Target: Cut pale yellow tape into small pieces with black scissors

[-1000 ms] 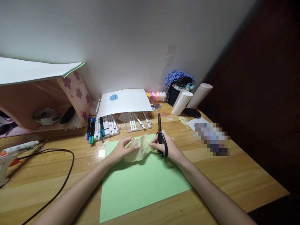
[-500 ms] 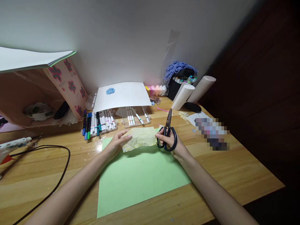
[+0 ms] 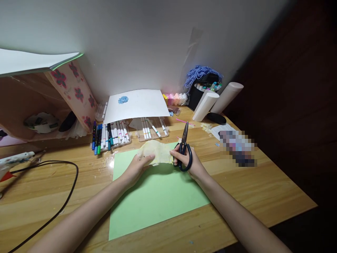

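A pale yellow, crinkled sheet of thin paper (image 3: pixel 159 151) is stretched between my two hands, above a green sheet of paper (image 3: pixel 155 200) lying on the table. My left hand (image 3: pixel 140 164) is closed on its left end, thumb on top. Scissors (image 3: pixel 185 151) with black handles rest in my right hand (image 3: pixel 192 162), blades together and pointing up and away from me. The thumb and fingers of that same hand also pinch the right end of the yellow paper.
Behind lie markers (image 3: pixel 116 135) in clear cases, under a white sheet (image 3: pixel 139 103) bearing a blue patch. A glue gun (image 3: pixel 15 160) and its cord are at left, beside a flowered box (image 3: pixel 81 95). White cylinders (image 3: pixel 206 107) and a black pen holder (image 3: pixel 196 96) stand at back right.
My left hand has shifted right along the yellow paper, which now bows upward. My right hand has come slightly left with the scissors. The view has tilted down a little.
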A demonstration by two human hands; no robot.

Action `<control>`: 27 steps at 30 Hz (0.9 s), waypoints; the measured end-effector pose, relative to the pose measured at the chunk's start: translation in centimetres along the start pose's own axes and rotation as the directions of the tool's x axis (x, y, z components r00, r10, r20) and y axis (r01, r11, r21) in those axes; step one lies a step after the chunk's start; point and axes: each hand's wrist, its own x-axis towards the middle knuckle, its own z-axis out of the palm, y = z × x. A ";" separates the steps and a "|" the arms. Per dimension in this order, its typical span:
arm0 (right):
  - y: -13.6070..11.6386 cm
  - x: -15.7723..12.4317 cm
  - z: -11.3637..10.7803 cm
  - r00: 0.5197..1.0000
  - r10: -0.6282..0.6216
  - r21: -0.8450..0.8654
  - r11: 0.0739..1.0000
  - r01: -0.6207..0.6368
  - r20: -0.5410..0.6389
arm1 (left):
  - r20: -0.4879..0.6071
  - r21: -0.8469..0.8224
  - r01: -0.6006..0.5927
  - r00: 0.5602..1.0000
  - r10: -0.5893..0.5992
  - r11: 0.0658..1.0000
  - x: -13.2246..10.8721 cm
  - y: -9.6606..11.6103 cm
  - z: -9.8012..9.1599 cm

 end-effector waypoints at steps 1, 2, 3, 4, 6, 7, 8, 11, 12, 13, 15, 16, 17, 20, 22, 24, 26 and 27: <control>-0.1 0.0 0.1 1.000 0.003 0.012 1.000 -0.003 0.001 | -0.040 0.003 0.000 0.999 0.000 1.000 0.2 0.1 -0.2; -0.2 -0.1 0.2 1.000 0.015 0.048 0.999 -0.015 0.004 | -0.086 0.004 -0.004 0.996 0.004 1.000 0.3 0.1 -0.5; -0.4 -0.2 0.3 0.999 0.036 0.101 0.994 -0.037 0.018 | -0.131 0.002 -0.011 0.991 0.011 1.000 0.5 0.2 -0.8; -0.5 -0.3 0.4 0.997 0.062 0.160 0.985 -0.069 0.046 | -0.173 -0.005 -0.020 0.985 0.019 1.000 0.6 0.3 -1.1; -0.8 -0.6 0.6 0.983 0.106 0.240 0.961 -0.140 0.148 | -0.242 -0.026 -0.057 0.969 0.049 0.998 1.0 0.4 -1.6; -0.9 -0.9 0.6 0.969 0.129 0.247 0.952 -0.180 0.209 | -0.268 -0.040 -0.086 0.961 0.072 0.996 1.1 0.5 -1.8; -1.0 -1.2 0.7 0.948 0.161 0.235 0.945 -0.228 0.273 | -0.284 -0.054 -0.116 0.954 0.096 0.992 1.2 0.6 -2.0; -0.9 -2.2 0.7 0.819 0.292 0.115 0.911 -0.395 0.494 | -0.299 -0.091 -0.201 0.940 0.166 0.975 1.5 0.8 -2.1; -0.7 -2.5 0.8 0.762 0.332 0.058 0.899 -0.434 0.556 | -0.299 -0.099 -0.220 0.937 0.182 0.970 1.5 0.9 -2.0; -0.5 -2.8 0.9 0.716 0.359 0.008 0.891 -0.453 0.599 | -0.302 -0.105 -0.233 0.934 0.192 0.967 1.6 0.9 -2.0; 0.0 -3.3 1.1 0.662 0.394 -0.061 0.883 -0.466 0.638 | -0.313 -0.115 -0.247 0.928 0.201 0.962 1.7 1.0 -1.9; 0.2 -3.5 1.2 0.654 0.403 -0.079 0.881 -0.467 0.640 | -0.320 -0.120 -0.249 0.926 0.200 0.961 1.7 1.0 -1.9; 0.3 -3.6 1.3 0.649 0.410 -0.090 0.880 -0.466 0.641 | -0.326 -0.125 -0.248 0.925 0.197 0.961 1.7 1.0 -1.9; 0.4 -3.6 1.5 0.657 0.408 -0.094 0.884 -0.458 0.633 | -0.335 -0.116 -0.233 0.924 0.182 0.966 1.6 0.9 -1.9; 0.2 -3.4 1.6 0.664 0.410 -0.091 0.883 -0.460 0.625 | -0.323 -0.089 -0.210 0.931 0.171 0.974 1.5 0.9 -1.9; 0.1 -3.2 1.6 0.672 0.414 -0.093 0.883 -0.459 0.614 | -0.301 -0.062 -0.187 0.940 0.161 0.980 1.5 0.8 -1.9; 0.2 -3.0 1.5 0.688 0.408 -0.097 0.891 -0.443 0.600 | -0.288 -0.053 -0.172 0.946 0.150 0.984 1.5 0.7 -1.8; 0.4 -3.0 1.5 0.698 0.402 -0.098 0.896 -0.433 0.593 | -0.288 -0.056 -0.170 0.946 0.147 0.984 1.5 0.7 -1.8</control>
